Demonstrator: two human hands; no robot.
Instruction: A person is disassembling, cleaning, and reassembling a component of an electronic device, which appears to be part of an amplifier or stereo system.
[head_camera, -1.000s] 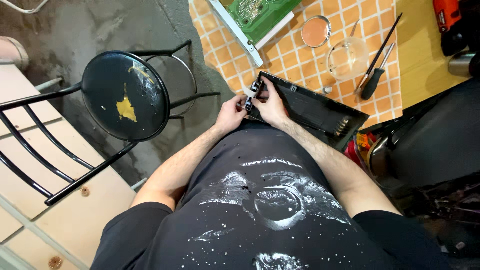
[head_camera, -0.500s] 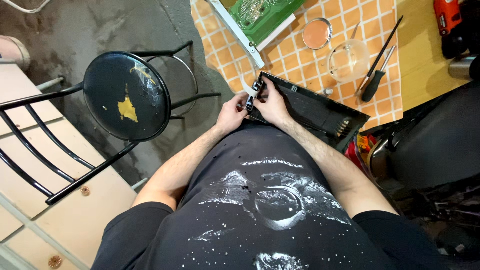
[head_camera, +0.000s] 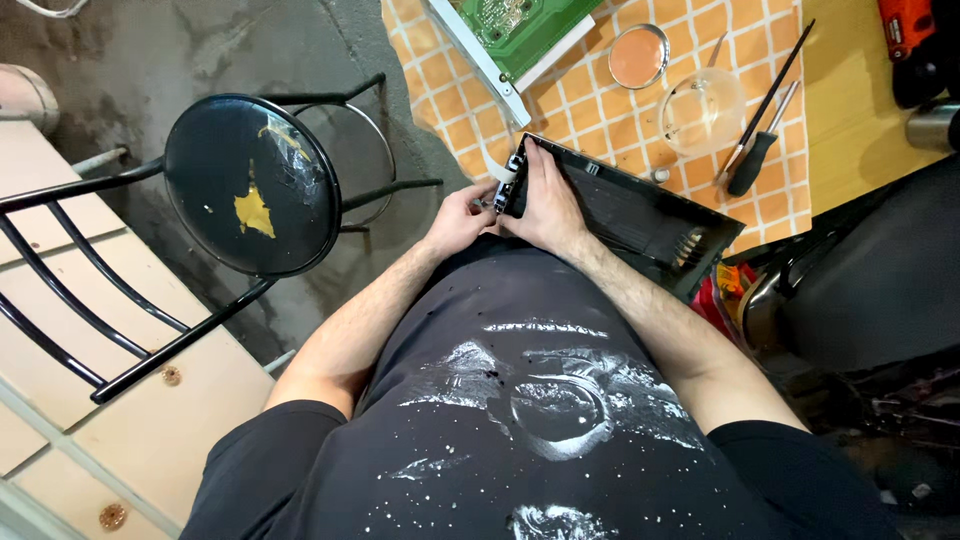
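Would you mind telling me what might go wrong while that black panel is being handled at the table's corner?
1. The flat black rectangular panel juts past the edge of the orange checked tablecloth; if the right hand eases off, it could tip toward the lap.
2. The left hand pinches something small at the panel's corner; dropped, it may vanish on the grey concrete floor.
3. The clear glass dish sits close behind the panel; a shove could knock it.
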